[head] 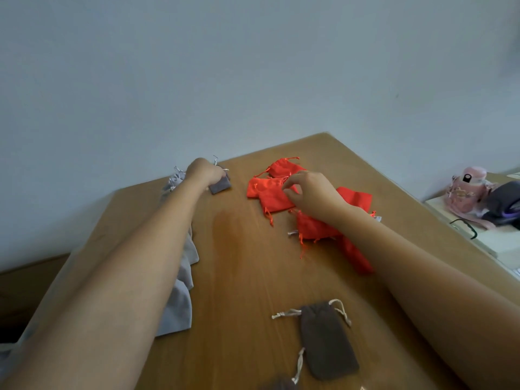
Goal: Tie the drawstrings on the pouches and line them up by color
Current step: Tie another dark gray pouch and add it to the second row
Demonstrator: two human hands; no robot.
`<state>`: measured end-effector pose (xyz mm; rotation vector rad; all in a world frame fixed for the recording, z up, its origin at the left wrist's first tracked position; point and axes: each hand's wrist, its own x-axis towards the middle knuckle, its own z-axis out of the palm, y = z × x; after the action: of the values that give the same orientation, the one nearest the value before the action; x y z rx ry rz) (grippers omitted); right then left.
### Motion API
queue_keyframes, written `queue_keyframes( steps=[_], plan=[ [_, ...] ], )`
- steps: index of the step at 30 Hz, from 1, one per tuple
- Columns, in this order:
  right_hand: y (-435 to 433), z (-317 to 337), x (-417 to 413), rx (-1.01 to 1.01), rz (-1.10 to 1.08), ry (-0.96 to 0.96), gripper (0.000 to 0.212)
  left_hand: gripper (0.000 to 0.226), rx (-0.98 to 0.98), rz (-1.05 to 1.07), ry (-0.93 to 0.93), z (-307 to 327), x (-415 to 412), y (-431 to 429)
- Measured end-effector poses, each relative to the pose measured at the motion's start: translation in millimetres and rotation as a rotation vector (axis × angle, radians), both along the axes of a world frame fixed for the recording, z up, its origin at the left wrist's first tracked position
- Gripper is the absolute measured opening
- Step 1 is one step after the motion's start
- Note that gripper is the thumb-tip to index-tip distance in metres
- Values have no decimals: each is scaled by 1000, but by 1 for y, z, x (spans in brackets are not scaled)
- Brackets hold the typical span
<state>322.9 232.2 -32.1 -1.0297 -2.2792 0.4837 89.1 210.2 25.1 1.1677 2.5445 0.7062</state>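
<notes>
Bare table (242, 266) runs down the middle: open lane. Left edge blocked by light grey pouches (180, 308); right side by a heap of red pouches (274, 197). Small grey pouch (222, 185) at far left. Brown pouch (327, 342) lies across the near end.

A plain pale blue-grey wall (253, 66) fills the far half of the view, evenly lit. A brown wooden tabletop (239, 277) runs up to it, one corner at the far end. To the right stands a lower pale surface (503, 243) with a pink item (467, 190) and a dark item (503, 201). Dark brown wood (28, 291) lies low at left.
</notes>
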Motion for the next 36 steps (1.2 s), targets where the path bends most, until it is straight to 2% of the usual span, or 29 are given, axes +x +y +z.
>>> queue_keyframes(
  steps=[3, 7, 10, 13, 17, 22, 25, 27, 32, 34, 36],
  plan=[
    [-21, 14, 4, -51, 86, -25, 16, 21, -34, -188, -107, 15, 30, -29],
    [-51, 30, 24, -208, 290, -344, 14, 15, -136, -534, -139, 10, 71, -90],
    [-73, 40, 43, -289, 366, -415, 17, 14, -254, -690, -170, -3, 95, -130],
    [-100, 46, 63, -325, 388, -406, 27, 19, -278, -675, -252, -19, 113, -164],
    [-128, 41, 75, -414, 385, -622, 46, 23, -261, -640, -296, -36, 128, -193],
    [-145, 42, 75, -318, 357, -758, 42, 32, -80, -531, -329, -46, 136, -218],
    [-149, 45, 72, -250, 324, -696, 30, 44, 82, -348, -449, -44, 136, -228],
    [-151, 47, 68, -195, 295, -562, 19, 48, 134, -279, -516, -39, 132, -234],
    [-162, 49, 50, -239, 322, -211, 16, 50, 214, -233, -711, -42, 128, -240],
    [-166, 48, 42, -192, 330, -131, 16, 45, 356, -220, -804, -43, 129, -238],
    [-168, 46, 35, -165, 341, -35, 15, 31, 466, -186, -865, -39, 129, -236]
  ],
)
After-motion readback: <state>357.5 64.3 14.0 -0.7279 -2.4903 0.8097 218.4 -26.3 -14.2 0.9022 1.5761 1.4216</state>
